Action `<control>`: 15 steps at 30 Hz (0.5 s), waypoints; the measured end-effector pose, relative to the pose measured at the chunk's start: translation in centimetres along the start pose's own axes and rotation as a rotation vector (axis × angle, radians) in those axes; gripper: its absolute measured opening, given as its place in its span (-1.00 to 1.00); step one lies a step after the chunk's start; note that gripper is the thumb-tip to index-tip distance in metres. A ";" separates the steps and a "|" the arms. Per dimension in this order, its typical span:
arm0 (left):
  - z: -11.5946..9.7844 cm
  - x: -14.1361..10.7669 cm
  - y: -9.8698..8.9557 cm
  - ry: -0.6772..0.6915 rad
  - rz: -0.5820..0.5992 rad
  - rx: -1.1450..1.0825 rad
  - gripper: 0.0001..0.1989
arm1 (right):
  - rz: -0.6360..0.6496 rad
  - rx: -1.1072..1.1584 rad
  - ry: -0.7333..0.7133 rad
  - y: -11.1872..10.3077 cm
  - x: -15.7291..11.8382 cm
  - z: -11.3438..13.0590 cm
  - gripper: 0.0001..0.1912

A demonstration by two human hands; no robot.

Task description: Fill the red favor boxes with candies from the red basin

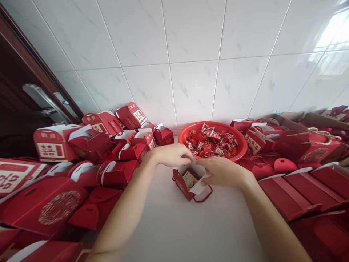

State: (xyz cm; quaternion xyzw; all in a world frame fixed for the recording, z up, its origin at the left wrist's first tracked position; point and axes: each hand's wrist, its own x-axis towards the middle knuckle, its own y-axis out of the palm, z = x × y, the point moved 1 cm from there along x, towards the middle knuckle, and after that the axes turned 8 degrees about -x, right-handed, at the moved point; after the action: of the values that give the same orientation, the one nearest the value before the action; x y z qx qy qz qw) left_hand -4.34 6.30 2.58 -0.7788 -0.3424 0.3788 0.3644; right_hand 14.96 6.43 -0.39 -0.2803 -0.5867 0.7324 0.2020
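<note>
A small red gift box (183, 185) with a white inside stands open on the white table (166, 225), its red cord handle (205, 197) hanging over the near right side. Inside it lies a pale printed packet (189, 179). My left hand (176, 154) is over the box's far left edge with its fingers curled; what they hold, if anything, is hidden. My right hand (222, 170) grips the box's right side, fingers at the far edge and thumb against the white flap. Just behind both hands sits a red plastic basket (242, 143) full of red-wrapped sweets (208, 148).
Many red gift boxes (58, 203) crowd the left side, several of them open. More red boxes (291, 196) line the right, near a carton (313, 118) and a twisted rope handle (324, 135). A tiled wall (193, 87) rises behind; a dark door (19, 80) stands at left.
</note>
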 end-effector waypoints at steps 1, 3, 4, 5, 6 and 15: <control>-0.2 0.2 0.4 -0.016 0.035 0.024 -0.72 | -0.016 0.018 -0.015 0.0 0.0 -0.1 -0.76; -0.7 0.8 1.4 -0.058 0.145 0.074 -0.73 | -0.039 0.044 -0.030 0.1 0.0 -0.1 -0.73; -1.0 1.2 1.8 -0.083 0.199 0.097 -0.71 | -0.037 0.049 -0.026 0.1 -0.1 -0.2 -0.76; -1.2 1.6 2.1 -0.105 0.245 0.118 -0.69 | -0.031 0.048 -0.017 0.2 -0.1 -0.1 -0.80; -1.5 2.0 2.4 -0.124 0.288 0.135 -0.68 | -0.024 0.046 -0.005 0.2 -0.1 -0.1 -0.84; -1.8 4.6 3.3 -0.057 0.442 0.114 -0.79 | 0.007 0.046 0.018 -0.2 -0.2 0.2 -0.88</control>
State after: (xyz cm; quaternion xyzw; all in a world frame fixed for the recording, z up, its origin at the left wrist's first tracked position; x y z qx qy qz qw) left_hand 0.18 7.79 -0.93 -0.8021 -0.1519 0.4898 0.3061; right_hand 15.00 6.15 -0.14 -0.2843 -0.5668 0.7438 0.2114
